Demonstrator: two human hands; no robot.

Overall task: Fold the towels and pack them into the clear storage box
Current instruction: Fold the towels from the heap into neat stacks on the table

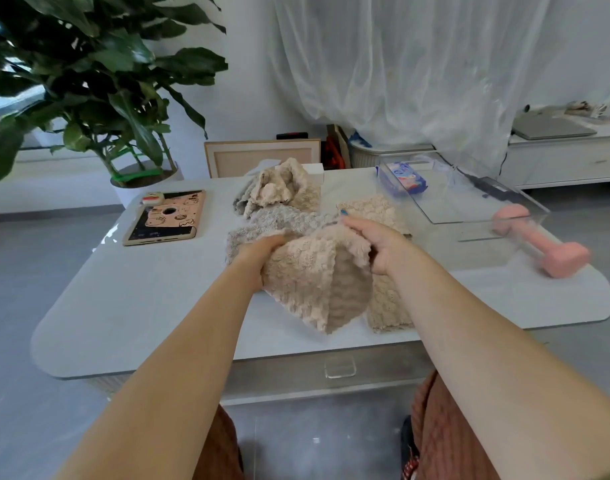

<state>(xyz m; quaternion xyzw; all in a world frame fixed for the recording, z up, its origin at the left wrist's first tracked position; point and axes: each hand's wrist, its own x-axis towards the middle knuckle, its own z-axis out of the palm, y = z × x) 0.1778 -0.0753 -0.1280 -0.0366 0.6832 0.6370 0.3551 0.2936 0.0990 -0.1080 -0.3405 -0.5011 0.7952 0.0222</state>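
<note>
Both my hands hold up a beige textured towel (pixel 310 282) above the middle of the white table (pixel 141 306). My left hand (pixel 258 254) grips its left top edge, and my right hand (pixel 376 244) pinches its right top edge. The towel hangs bent in half between them. Under and behind it lies a grey towel (pixel 283 220). A folded beige towel (pixel 383 296) lies flat to the right, partly hidden by my right wrist. A crumpled beige towel (pixel 286 188) sits farther back. The clear storage box (pixel 470 202) stands at the right, holding no towels.
A tablet in a pink case (pixel 165 220) lies at the table's left. A blue packet (pixel 404 178) sits behind the box, and a pink dumbbell (pixel 546 244) lies at the right edge. A large potted plant (pixel 89 81) stands at the back left.
</note>
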